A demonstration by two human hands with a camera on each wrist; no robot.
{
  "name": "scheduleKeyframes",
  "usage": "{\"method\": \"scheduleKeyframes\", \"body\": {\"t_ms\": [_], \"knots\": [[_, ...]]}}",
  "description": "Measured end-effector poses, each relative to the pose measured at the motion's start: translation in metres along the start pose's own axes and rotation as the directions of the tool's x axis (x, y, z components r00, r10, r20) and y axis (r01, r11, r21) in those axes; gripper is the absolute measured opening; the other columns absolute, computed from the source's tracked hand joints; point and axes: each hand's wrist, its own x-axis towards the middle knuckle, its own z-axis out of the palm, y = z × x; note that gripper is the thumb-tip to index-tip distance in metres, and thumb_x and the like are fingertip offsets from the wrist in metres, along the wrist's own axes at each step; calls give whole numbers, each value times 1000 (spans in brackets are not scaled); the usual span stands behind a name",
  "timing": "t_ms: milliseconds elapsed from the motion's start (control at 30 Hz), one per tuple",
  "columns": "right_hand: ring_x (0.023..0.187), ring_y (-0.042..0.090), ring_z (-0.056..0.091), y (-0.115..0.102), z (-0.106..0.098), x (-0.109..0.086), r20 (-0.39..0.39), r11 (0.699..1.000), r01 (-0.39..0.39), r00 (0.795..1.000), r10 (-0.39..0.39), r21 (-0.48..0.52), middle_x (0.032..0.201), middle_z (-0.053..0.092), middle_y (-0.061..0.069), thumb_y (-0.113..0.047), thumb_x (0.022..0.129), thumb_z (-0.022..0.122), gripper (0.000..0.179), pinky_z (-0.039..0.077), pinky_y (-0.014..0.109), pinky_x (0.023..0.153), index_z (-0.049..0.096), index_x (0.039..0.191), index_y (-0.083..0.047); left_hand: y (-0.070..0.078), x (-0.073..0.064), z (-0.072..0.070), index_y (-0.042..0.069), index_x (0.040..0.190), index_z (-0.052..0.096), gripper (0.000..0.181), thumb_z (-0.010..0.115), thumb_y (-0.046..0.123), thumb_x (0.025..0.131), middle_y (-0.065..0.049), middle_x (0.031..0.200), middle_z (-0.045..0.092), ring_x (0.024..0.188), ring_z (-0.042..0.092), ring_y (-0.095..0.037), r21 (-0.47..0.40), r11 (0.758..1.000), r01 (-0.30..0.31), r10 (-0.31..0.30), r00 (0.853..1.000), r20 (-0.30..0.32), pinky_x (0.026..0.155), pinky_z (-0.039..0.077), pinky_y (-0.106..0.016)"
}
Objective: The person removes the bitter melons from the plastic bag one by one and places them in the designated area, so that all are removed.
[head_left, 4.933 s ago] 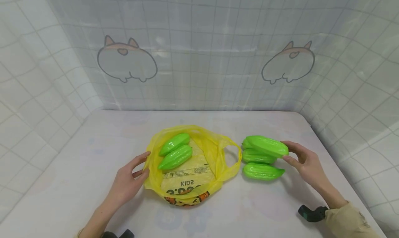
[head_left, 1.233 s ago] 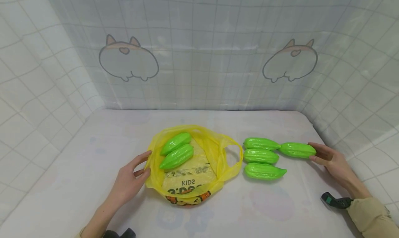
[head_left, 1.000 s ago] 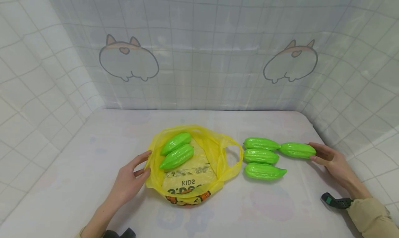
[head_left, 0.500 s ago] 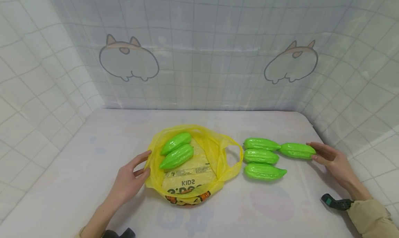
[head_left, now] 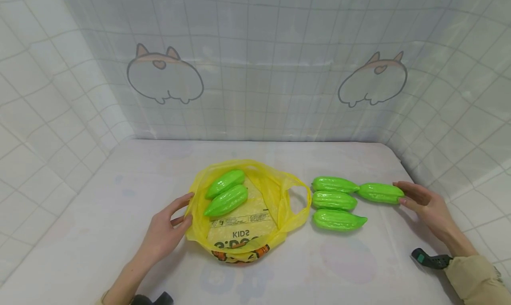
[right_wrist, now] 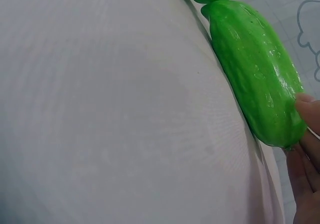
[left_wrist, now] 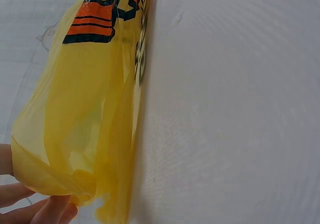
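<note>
A yellow plastic bag (head_left: 275,198) lies with its mouth wide on the table, and two glossy green bitter melons (head_left: 226,200) rest inside it. My left hand (head_left: 165,229) holds the bag's left rim; in the left wrist view its fingers (left_wrist: 52,209) pinch the thin plastic edge. At the right, my right hand (head_left: 429,212) grips the blunt end of another bitter melon (head_left: 379,193), with the thumb (right_wrist: 307,108) on its side and the other fingers partly behind it. That melon's far tip meets the tip of the rear melon (head_left: 333,184) in a row.
Two more bitter melons lie in front of the rear one: a middle one (head_left: 334,201) and a front one (head_left: 338,220). The bag's handle loop (head_left: 303,212) reaches toward them. Tiled-pattern sheeting (head_left: 255,96) rises behind the white table (head_left: 119,216) and along both sides.
Since the earliest frame, my right hand has brought the gripped bitter melon rightward, off the pile, down to the row's right end. During the last second almost nothing moves; my left hand stays at the bag.
</note>
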Motion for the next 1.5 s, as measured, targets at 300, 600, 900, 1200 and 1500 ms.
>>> {"method": "scheduleKeyframes", "body": {"t_ms": [300, 600, 900, 1200, 1500], "knots": [[120, -12, 46, -7, -2, 1, -58, 1000, 23, 998, -22, 17, 130, 58, -24, -15, 98, 63, 46, 35, -2, 93, 53, 141, -3, 0, 1, 0, 13, 148, 46, 52, 58, 8, 97, -19, 147, 50, 132, 51, -39, 1, 1000, -5, 5, 1000, -1, 96, 55, -42], [124, -7, 50, -38, 2, 8, -75, 992, 95, 993, -89, 80, 133, 62, -17, -3, 94, 65, 46, 37, 2, 100, 54, 139, 1, -2, 2, 1, 13, 149, 46, 53, 56, 8, 97, -18, 147, 51, 133, 51, -38, 12, 1000, 0, 0, 1000, -2, 96, 55, -42], [123, -1, 53, -74, 21, 15, -57, 974, 219, 975, -215, 66, 132, 64, -4, 6, 89, 68, 47, 42, 6, 100, 58, 135, 3, 1, 3, 1, 14, 149, 45, 53, 56, 8, 98, -18, 148, 50, 134, 50, -38, 2, 1000, 8, -8, 1000, 7, 97, 54, -42], [124, 2, 54, -95, 45, 14, -15, 956, 277, 961, -277, 92, 133, 63, 9, 9, 88, 68, 48, 42, 10, 104, 59, 134, 0, 0, 2, 2, 13, 149, 45, 53, 56, 9, 97, -17, 149, 49, 134, 50, -38, 8, 1000, 12, -12, 1000, 7, 97, 55, -42], [123, 3, 55, -119, 67, 7, -5, 955, 278, 960, -279, 104, 130, 65, 8, 5, 88, 70, 47, 42, 12, 105, 61, 133, -5, -1, 1, 1, 14, 150, 45, 54, 56, 8, 97, -16, 149, 49, 134, 50, -37, 3, 1000, 13, -13, 1000, 7, 97, 55, -41]]}}
